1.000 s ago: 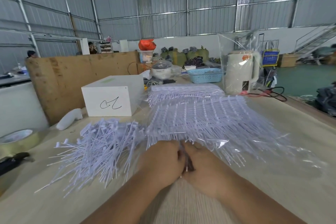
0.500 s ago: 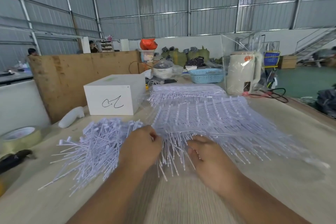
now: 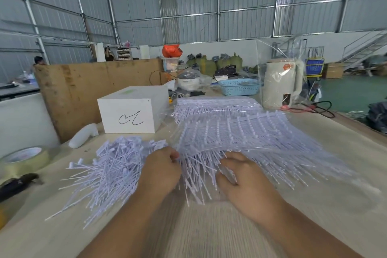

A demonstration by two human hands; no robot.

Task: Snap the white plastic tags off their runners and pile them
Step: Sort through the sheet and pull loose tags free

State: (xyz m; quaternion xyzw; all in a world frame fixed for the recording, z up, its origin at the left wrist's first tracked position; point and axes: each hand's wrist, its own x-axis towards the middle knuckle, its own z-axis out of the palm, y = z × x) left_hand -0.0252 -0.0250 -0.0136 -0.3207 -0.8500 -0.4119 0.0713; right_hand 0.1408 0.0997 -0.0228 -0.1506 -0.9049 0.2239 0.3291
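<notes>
We judge the work to be in the snapping step: both hands are at the near edge of the sheet of tags on runners (image 3: 240,138), which lies right of centre on the table (image 3: 345,174) and spreads toward the far side. A second stack of unbroken sheets (image 3: 215,104) sits beyond it. The pile of loose tags (image 3: 113,165) lies to the left, just beside the sheet, so a fair part of the task appears done and much is left.

Our left hand (image 3: 161,172) is curled, fingertips pinching tag stems at the sheet's left near corner. Our right hand (image 3: 245,178) is also curled, fingers hooked into the stems near the middle of the near edge; we cannot tell how many stems either holds, as the frame is blurred there.

The next move, in our judgement, calls for a firm twist or pull against the runner, then a short carry left to the pile. Stems may tangle.
</notes>
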